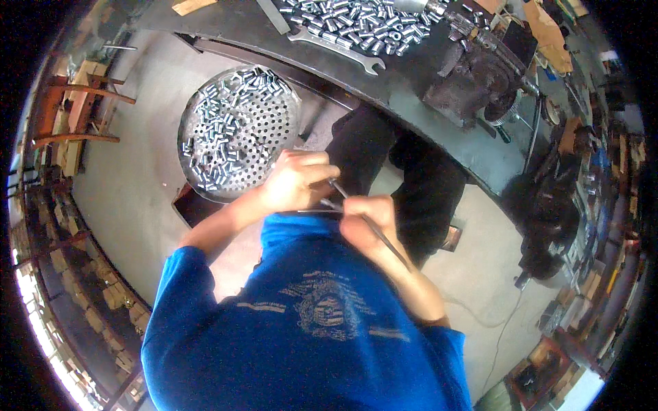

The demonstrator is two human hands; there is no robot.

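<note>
Step in hand, by judgement: two-handed handwork with a slim rod (387, 240), probably on a small part, done in front of the body. Next move, by judgement: calls for a steady left side and a controlled right, keeping the rod in line.

Right grip (370, 218): one; closed in a fist around the rod, which runs from the left fingers back over the right wrist.

Left grip (300, 179): one; fingers curled in at the rod's upper end. Whether they are clasped on the rod or on a small part cannot be told.

Metal piece (332, 205): one, short, just between the two grips; kind unclear.

Round pan (273, 129): one, pierced with holes, beyond and left of the left grip; carries many short metal sleeves (218, 133).

Bench (229, 24): one, dark, farther out beyond both grips; bears a heap of similar sleeves (370, 29) and a double-ended wrench (337, 46).
</note>
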